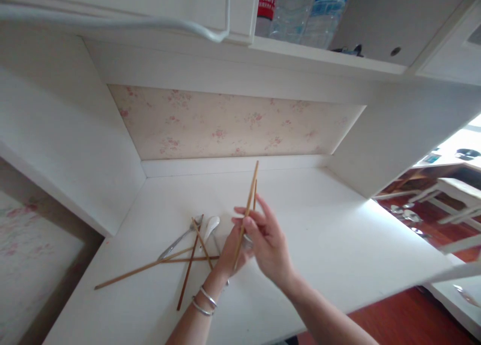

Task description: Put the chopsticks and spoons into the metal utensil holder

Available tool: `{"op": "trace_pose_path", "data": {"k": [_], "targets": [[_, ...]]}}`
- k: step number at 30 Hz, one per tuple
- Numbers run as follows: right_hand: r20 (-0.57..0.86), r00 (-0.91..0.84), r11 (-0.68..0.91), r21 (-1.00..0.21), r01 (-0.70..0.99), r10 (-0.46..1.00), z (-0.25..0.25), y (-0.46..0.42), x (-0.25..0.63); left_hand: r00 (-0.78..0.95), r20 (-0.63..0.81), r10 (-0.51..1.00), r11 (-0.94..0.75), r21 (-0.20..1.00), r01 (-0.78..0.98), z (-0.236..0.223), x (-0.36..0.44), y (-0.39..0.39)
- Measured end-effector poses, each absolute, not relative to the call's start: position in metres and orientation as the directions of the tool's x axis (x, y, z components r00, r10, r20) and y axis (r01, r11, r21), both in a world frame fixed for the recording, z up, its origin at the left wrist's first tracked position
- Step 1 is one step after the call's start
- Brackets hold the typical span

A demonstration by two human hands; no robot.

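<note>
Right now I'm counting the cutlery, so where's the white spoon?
In the head view, the white spoon lies on the tabletop, left of centre, just right of the upper end of the dark chopstick and left of the left hand.

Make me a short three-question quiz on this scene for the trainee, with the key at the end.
1. True or false: the bangles are worn on the right wrist.

2. Multiple choice: where are the plastic bottles?
A) on the red floor
B) on the overhead shelf
C) among the loose cutlery

3. Fill the blank: the thumb of the right hand rests on a light, slender wooden ____.

Key:
1. False; the bangles are on the left wrist.
2. B
3. chopstick
</note>
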State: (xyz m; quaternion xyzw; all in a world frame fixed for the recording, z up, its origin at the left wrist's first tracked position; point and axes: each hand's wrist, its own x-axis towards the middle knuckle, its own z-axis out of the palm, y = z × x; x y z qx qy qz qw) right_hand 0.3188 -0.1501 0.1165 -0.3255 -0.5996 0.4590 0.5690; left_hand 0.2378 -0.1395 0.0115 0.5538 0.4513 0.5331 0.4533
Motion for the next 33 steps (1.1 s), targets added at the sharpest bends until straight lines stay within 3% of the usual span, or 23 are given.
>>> {"op": "trace_pose_path", "data": {"k": [4, 7, 11, 19, 33], "targets": [[0.333, 0.095, 0.345, -0.922, -0.174, 0.938, 0.117, -0.112, 0.363, 0.138, 0.134, 0.981, -0.125, 0.989, -0.074, 0.019, 0.235, -0.137], [0.232, 0.14, 0.253, -0.955, -0.154, 0.963, 0.107, -0.092, 0.382, 0.167, 0.097, 0.981, -0.078, 0.991, -0.112, 0.019, 0.234, -0.137], [0.161, 0.099, 0.172, -0.979, -0.112, 0.982, 0.082, -0.08, 0.387, 0.153, 0.109, 0.982, -0.091, 0.988, -0.122, 0.013, 0.235, -0.135], [0.147, -0.001, 0.144, -0.967, 0.211, 0.989, 0.056, -0.077, 0.38, 0.142, 0.119, 0.983, -0.096, 0.983, -0.159, 0.0, 0.237, -0.13], [0.133, -0.032, 0.137, -0.95, 0.28, 0.991, 0.05, -0.074, 0.379, 0.15, 0.112, 0.982, -0.086, 0.982, -0.17, 0.001, 0.237, -0.128]]}}
